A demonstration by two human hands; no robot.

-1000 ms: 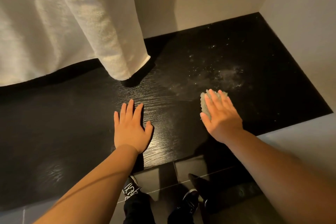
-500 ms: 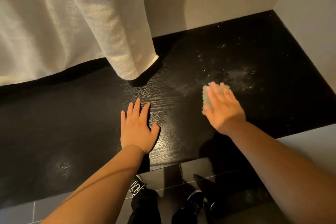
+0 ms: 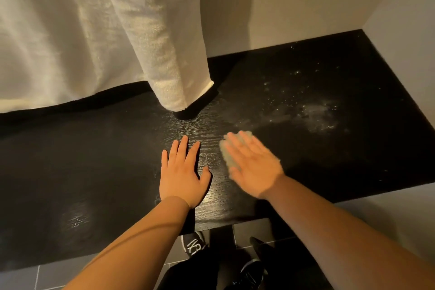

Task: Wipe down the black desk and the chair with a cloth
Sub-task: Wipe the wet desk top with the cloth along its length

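- The desk half of the job looks to be what's in hand here: the cloth (image 3: 226, 152) is pressed flat on the black desk (image 3: 94, 172), just right of the frame's centre.
- The right hand (image 3: 255, 167) is laid over the cloth with the fingers straight and slightly fanned, nothing curled round it. Only the cloth's pale top and left edges can be seen past the fingers. The hand is smeared with blur, so a swipe is probably under way.
- The left hand (image 3: 183, 176) is planted flat on the desk just left of the cloth, fingers straight, nothing held. It's likely being used as a brace.
- A pale dusty patch (image 3: 315, 113) with bright specks is seen at the right of the frame, above and to the right of the cloth and apart from it. A fainter dull mark (image 3: 75, 216) is spotted at the lower left.
- Next move, as a guess: the cloth needs to be pushed up and right across that patch, with even pressure so the dust gets lifted rather than dragged along the grain.
- A white curtain (image 3: 94, 30) hangs at the upper left. Whether its hem touches the desk can't be told, but the strip beneath it would need reaching too.
- The chair isn't in view, so nothing can be said about that part.
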